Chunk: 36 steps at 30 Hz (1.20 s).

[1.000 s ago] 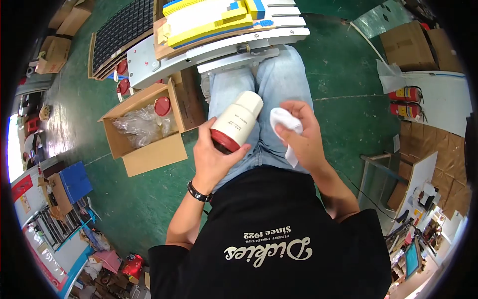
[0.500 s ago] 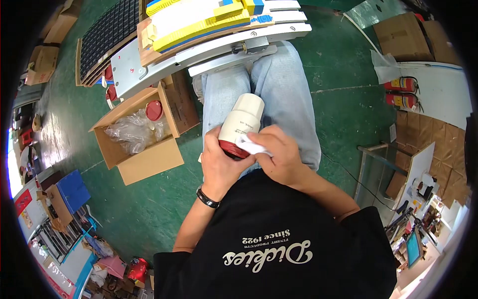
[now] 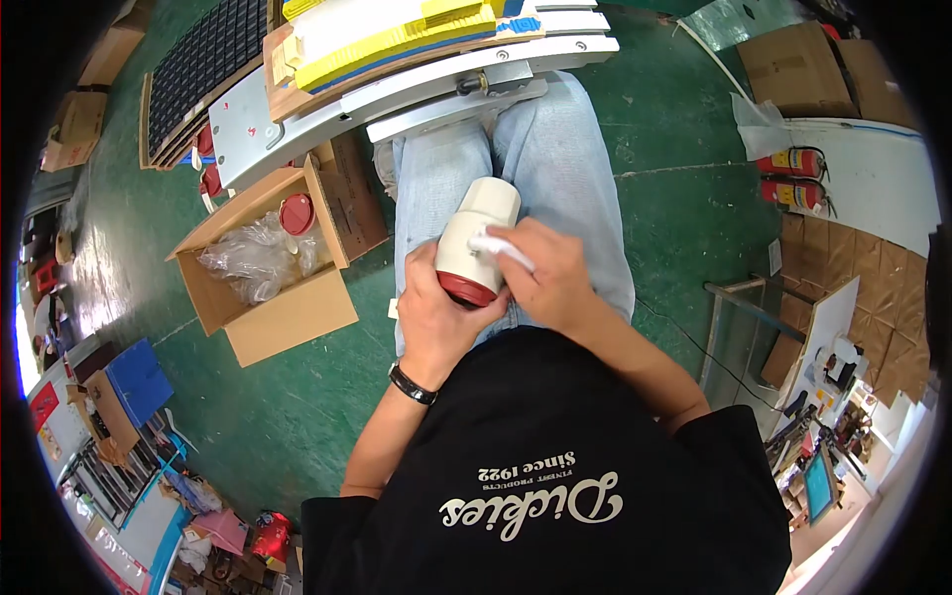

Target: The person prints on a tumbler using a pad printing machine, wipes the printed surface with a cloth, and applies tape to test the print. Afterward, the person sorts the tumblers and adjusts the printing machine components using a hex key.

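Left hand (image 3: pixel 433 307) part-curled, fingers and thumb around the red end of a cream container (image 3: pixel 459 245). Right hand (image 3: pixel 550 273) closed in a pinch on a white cloth (image 3: pixel 491 243), cloth against the container's side. Container held tilted above the lap, red end nearest the body. Black wristband (image 3: pixel 413 385) on left wrist. Beyond the knees: grey tabletop (image 3: pixel 243 129) bearing a yellow-and-blue block (image 3: pixel 397 61). Left, on the green floor (image 3: pixel 684 218): open carton (image 3: pixel 293 322) with clear plastic (image 3: pixel 248 263) and a red round piece (image 3: pixel 297 213).
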Each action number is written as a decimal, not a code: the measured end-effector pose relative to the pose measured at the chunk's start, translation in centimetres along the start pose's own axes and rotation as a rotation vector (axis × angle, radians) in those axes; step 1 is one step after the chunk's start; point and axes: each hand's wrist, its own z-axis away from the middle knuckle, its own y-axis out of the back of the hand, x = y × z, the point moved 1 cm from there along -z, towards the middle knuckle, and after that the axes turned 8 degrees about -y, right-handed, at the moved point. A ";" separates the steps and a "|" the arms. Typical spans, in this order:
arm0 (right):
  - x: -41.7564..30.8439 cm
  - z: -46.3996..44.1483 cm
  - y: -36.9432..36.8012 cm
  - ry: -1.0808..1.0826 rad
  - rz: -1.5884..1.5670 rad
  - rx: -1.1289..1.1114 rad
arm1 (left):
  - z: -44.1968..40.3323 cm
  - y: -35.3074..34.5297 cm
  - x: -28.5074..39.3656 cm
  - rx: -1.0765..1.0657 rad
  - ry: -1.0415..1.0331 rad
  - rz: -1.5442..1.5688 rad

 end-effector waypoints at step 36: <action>1.9 -2.4 4.1 -0.599 -0.687 0.111 | -0.8 0.3 0.5 -0.014 -0.055 -0.024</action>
